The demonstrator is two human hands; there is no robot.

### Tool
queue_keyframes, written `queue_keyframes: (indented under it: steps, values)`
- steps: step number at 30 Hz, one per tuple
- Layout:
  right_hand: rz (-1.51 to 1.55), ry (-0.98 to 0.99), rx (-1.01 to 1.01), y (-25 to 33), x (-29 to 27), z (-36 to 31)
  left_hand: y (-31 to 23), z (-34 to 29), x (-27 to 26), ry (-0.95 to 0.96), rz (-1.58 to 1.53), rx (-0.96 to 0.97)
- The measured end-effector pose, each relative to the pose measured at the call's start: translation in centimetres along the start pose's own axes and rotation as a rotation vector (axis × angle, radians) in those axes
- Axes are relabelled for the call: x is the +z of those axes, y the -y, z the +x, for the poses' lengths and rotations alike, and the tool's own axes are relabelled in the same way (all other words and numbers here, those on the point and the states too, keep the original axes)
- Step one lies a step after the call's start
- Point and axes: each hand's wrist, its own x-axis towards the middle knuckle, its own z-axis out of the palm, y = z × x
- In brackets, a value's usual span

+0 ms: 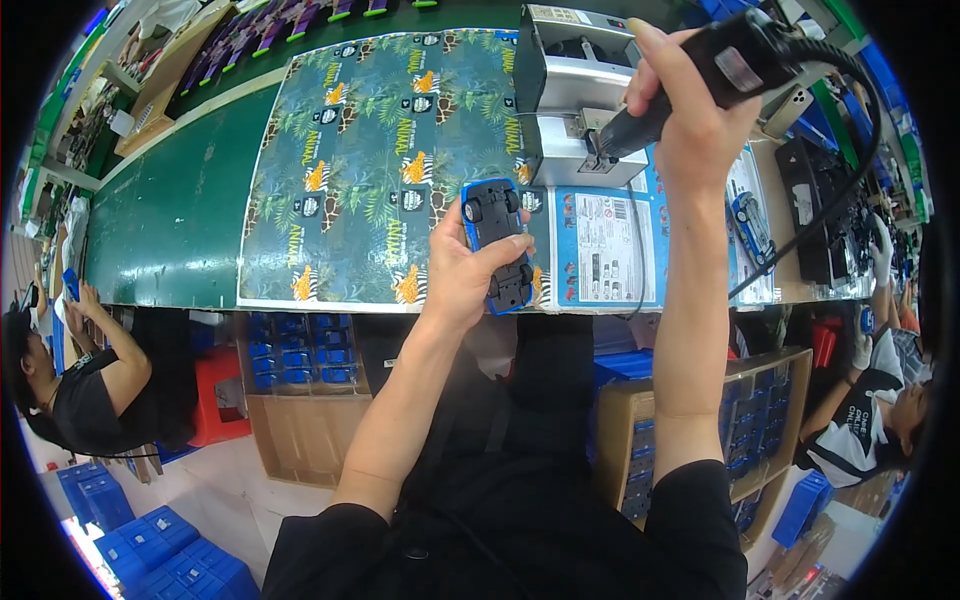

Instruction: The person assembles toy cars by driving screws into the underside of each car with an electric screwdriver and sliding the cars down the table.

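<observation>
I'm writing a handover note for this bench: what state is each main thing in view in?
Blue-and-black plastic toy car: underside facing up, held in the left hand.
Boxy grey metal machine: on or off, cannot tell.
Black cylindrical corded power screwdriver: gripped in the right hand, tip at the machine's front; running or not, cannot tell.
Brown cardboard box at lower left: open, blue pieces inside in rows.

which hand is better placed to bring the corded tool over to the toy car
Probably the right hand: it grips the black corded tool, whose tip is at the silver box. The left hand is occupied, holding the blue toy car underside up.
</observation>
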Motion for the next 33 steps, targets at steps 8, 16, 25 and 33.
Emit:
queue_keyframes:
  steps: [8, 16, 25, 33]
  values:
    - [0.233, -0.003, 0.458, 1.8, -1.2, -2.5, -0.1, 0.4, -0.6, -0.025, -0.122, -0.038]
    - [0.582, 0.029, 0.306, 7.4, -0.2, -10.1, 0.0, 0.4, -0.8, -0.023, -0.081, -0.027]
    - [0.590, 0.019, 0.328, 6.6, 1.9, -12.2, -0.1, 0.7, -0.9, -0.027, -0.011, -0.014]
    - [0.605, 0.084, 0.325, 6.4, 2.5, -13.3, 0.4, 1.0, -0.4, -0.020, -0.124, -0.061]
